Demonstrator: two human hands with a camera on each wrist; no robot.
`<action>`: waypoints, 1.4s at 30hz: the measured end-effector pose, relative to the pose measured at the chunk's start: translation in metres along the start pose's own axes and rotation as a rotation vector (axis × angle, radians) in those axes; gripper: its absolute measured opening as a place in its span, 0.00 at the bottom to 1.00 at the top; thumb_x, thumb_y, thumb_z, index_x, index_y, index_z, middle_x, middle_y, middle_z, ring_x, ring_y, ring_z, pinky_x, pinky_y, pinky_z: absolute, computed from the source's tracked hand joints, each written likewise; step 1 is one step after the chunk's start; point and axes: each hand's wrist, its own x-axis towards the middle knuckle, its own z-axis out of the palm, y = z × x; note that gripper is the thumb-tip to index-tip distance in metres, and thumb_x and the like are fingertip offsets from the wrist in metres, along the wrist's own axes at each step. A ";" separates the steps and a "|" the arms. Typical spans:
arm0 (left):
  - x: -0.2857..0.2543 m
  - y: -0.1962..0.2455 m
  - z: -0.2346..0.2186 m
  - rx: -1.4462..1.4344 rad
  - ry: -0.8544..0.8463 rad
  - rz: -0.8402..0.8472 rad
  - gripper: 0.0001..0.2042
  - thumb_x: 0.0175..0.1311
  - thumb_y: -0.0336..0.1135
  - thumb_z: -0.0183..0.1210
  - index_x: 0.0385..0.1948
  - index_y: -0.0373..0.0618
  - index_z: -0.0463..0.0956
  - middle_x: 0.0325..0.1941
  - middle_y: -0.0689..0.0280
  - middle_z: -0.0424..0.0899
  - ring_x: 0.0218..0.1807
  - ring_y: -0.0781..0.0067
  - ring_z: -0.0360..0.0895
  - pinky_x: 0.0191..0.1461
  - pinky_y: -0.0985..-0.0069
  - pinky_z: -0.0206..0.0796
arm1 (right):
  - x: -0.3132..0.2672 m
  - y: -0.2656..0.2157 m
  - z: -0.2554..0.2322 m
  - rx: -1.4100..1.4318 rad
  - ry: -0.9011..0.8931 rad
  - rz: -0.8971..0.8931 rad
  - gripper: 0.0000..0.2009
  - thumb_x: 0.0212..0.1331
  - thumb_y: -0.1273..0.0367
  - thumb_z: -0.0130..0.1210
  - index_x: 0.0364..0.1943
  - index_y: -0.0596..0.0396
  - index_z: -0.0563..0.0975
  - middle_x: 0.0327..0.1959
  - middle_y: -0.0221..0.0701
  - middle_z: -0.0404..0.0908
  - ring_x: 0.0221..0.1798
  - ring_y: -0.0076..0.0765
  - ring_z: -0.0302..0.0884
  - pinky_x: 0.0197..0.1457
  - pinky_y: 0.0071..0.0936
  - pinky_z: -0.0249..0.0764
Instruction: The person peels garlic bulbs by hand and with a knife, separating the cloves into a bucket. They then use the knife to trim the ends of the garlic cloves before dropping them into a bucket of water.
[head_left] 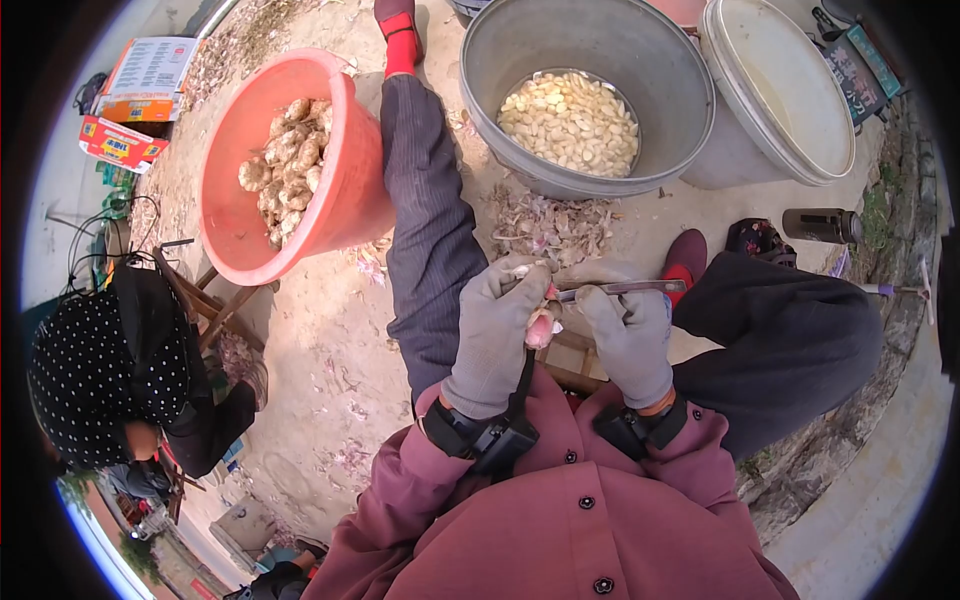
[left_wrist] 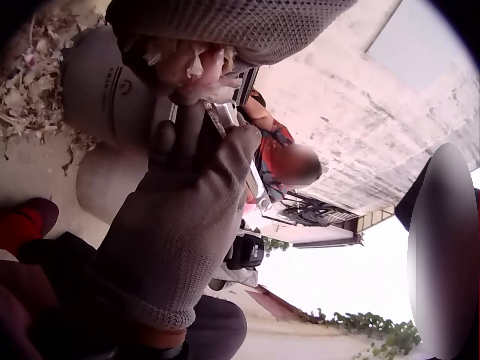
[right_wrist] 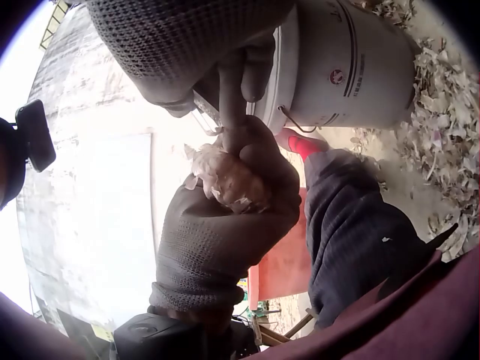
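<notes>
While both gloved hands meet just below the grey basin (head_left: 690,120), the left hand (head_left: 495,335) curls round a garlic bulb (head_left: 540,328) and the right hand (head_left: 630,340) grips one knife (head_left: 620,288). Three tubs stand around: the basin, one red tub (head_left: 345,200), one white bucket (head_left: 780,90). From the left wrist, right-hand fingers (left_wrist: 187,217) fold round the blade beneath the bulb (left_wrist: 191,64). From the right wrist, the left hand (right_wrist: 225,225) clasps the bulb (right_wrist: 225,180).

Print on far-left cardboard boxes (head_left: 137,95), white bucket (right_wrist: 345,64) w/ red logo, far-right sign (head_left: 860,70) — all too small/blurred to read.
</notes>
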 end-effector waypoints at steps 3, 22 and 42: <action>0.003 0.002 0.007 -0.008 0.046 0.012 0.07 0.70 0.32 0.54 0.36 0.37 0.74 0.23 0.70 0.77 0.17 0.87 0.67 0.20 0.88 0.59 | -0.001 -0.001 -0.002 -0.052 -0.022 -0.005 0.08 0.57 0.75 0.53 0.38 0.64 0.80 0.36 0.36 0.83 0.37 0.33 0.82 0.41 0.27 0.76; 0.016 0.003 -0.015 0.270 -0.027 0.117 0.12 0.72 0.37 0.51 0.48 0.37 0.73 0.32 0.68 0.80 0.17 0.90 0.67 0.17 0.90 0.56 | -0.003 0.006 -0.025 0.828 -0.161 0.252 0.16 0.69 0.60 0.51 0.43 0.62 0.76 0.36 0.38 0.84 0.30 0.25 0.78 0.35 0.22 0.74; -0.033 0.018 0.039 0.959 0.109 0.801 0.20 0.52 0.24 0.64 0.49 0.37 0.77 0.38 0.52 0.82 0.37 0.62 0.79 0.43 0.70 0.70 | -0.014 -0.007 0.002 0.530 0.262 0.214 0.04 0.64 0.73 0.52 0.35 0.57 0.78 0.27 0.25 0.78 0.27 0.20 0.75 0.29 0.19 0.72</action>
